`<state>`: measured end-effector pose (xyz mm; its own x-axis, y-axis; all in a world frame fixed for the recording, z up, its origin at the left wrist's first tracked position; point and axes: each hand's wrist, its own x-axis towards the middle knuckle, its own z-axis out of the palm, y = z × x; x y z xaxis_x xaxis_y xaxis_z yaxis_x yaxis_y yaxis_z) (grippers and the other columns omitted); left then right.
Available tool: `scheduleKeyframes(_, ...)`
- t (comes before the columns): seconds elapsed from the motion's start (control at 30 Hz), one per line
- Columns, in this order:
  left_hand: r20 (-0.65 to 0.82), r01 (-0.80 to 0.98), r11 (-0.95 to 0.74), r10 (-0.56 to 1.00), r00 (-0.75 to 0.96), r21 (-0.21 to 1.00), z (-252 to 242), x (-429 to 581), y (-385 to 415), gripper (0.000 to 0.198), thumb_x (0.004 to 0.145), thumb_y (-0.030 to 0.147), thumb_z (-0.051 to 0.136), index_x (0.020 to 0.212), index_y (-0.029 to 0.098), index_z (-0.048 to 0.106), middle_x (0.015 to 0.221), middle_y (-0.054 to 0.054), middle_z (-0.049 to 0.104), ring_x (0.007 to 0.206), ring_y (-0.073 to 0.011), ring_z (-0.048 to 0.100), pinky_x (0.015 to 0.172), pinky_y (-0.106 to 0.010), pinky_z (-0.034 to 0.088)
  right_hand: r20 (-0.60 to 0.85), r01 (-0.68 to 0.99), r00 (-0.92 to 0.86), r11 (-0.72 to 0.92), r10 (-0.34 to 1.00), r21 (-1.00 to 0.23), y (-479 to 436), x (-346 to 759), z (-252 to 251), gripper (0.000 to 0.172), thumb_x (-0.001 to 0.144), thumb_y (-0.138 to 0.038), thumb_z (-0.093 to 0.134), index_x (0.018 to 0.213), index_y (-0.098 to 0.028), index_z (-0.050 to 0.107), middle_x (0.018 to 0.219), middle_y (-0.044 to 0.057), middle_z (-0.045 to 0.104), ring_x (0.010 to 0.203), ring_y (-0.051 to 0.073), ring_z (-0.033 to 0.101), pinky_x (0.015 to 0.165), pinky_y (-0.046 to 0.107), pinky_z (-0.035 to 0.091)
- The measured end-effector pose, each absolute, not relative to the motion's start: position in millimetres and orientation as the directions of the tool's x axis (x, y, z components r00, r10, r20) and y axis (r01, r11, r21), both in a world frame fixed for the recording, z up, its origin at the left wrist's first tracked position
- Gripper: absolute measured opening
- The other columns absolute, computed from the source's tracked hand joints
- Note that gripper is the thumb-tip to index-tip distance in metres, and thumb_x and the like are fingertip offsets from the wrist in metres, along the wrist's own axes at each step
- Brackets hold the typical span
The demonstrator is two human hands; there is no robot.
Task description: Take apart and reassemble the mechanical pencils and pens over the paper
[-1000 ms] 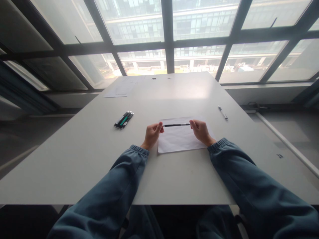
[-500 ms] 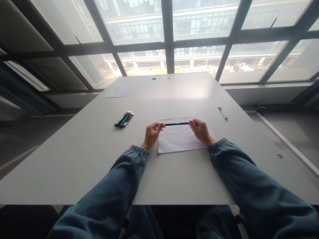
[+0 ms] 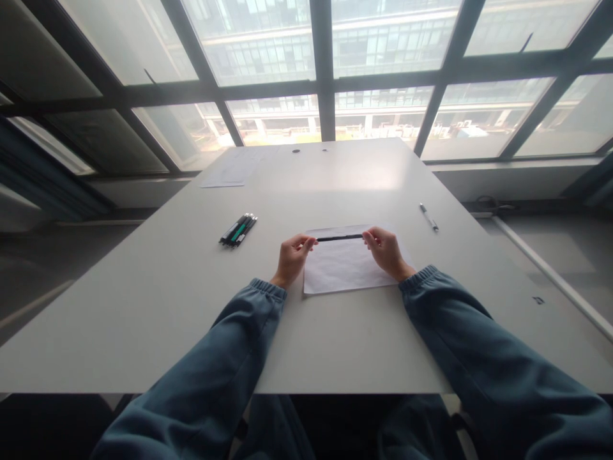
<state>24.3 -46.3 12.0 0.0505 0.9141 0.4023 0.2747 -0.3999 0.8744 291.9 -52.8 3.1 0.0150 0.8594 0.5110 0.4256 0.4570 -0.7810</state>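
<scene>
Compared with one second ago, the black pen [image 3: 340, 237] has turned around its own length, so its pale part near the right end does not show any more, and the right hand [image 3: 384, 252] has risen slightly. Other things on the table [image 3: 167, 306] lie as they lay.

From the left side, a dark curtain [image 3: 43, 172] hangs beside the windows [image 3: 268, 45]. On the far left part of the table are flat pale papers [image 3: 225, 169]. Nearer to the person, a bundle of pens [image 3: 238, 231] lies slanted, mostly dark, with one green strip among them.

Next comes the left hand [image 3: 291, 259]; its thumb and fingers are pinched together on the left end of the black pen. The pen is nearly level, between the two hands, over the upper part of a white sheet [image 3: 352, 268]; how high it is above it, I cannot tell. The right hand clamps the other end with thumb and fingers, and together with its wrist it covers part of the sheet's right side.

Further right, a white-and-dark pen [image 3: 428, 218] lies alone, well apart from the hand. Near the right table edge is a small dark mark [image 3: 538, 300], too small to read.
</scene>
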Motion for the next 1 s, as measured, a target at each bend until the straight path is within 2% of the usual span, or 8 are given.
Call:
scheduleKeyframes(0.23,0.397,0.188,-0.392,0.918,0.012,0.900,8.0,24.9,-43.9,0.032,0.082,0.049,0.077,0.084,0.017,0.078,0.079,-0.007,0.075,0.068,-0.0172,0.068,0.058,-0.026,0.051,0.503,0.373,0.031,0.457,0.864,-0.807,-52.3,290.3,3.3,0.045,0.094,-0.061,0.056,0.077,-0.020,0.064,0.067,0.003,0.067,0.061,0.017,0.063,0.061,0.029,0.049)
scheduleKeyframes(0.47,0.353,0.169,-0.349,0.935,0.001,0.922,6.9,26.0,-43.6,0.037,0.080,0.051,0.077,0.090,0.016,0.079,0.083,-0.010,0.078,0.068,-0.0193,0.070,0.056,-0.027,0.051,0.471,0.278,0.054,0.440,0.880,-0.854,-52.3,286.0,2.4,0.037,0.092,-0.054,0.062,0.086,-0.018,0.068,0.072,0.005,0.071,0.065,0.019,0.069,0.065,0.032,0.053)
scheduleKeyframes(0.57,0.358,0.179,-0.357,0.933,0.029,0.917,6.7,26.4,-43.7,0.037,0.082,0.049,0.077,0.098,0.016,0.079,0.088,-0.011,0.079,0.073,-0.0201,0.072,0.063,-0.029,0.055,0.434,0.192,0.069,0.415,0.898,-0.890,-52.9,281.7,2.4,0.035,0.088,-0.052,0.066,0.090,-0.017,0.068,0.072,0.004,0.070,0.063,0.018,0.068,0.062,0.031,0.054)
scheduleKeyframes(0.7,0.384,0.226,-0.379,0.923,0.025,0.897,6.2,26.8,-43.6,0.031,0.082,0.043,0.077,0.098,0.017,0.079,0.090,-0.010,0.079,0.079,-0.0203,0.072,0.071,-0.030,0.056,0.372,0.123,0.082,0.361,0.925,-0.924,-54.6,276.1,4.1,0.034,0.083,-0.049,0.072,0.093,-0.016,0.070,0.070,0.003,0.069,0.060,0.016,0.065,0.056,0.029,0.052)
scheduleKeyframes(1.0,0.417,0.315,-0.399,0.909,0.014,0.861,6.0,25.7,-43.4,0.028,0.082,0.043,0.077,0.096,0.018,0.078,0.093,-0.009,0.077,0.079,-0.0190,0.069,0.064,-0.026,0.052,0.296,0.037,0.087,0.293,0.951,-0.955,-60.7,270.2,7.7,0.033,0.081,-0.047,0.073,0.091,-0.015,0.072,0.062,0.000,0.063,0.054,0.013,0.057,0.051,0.026,0.046)
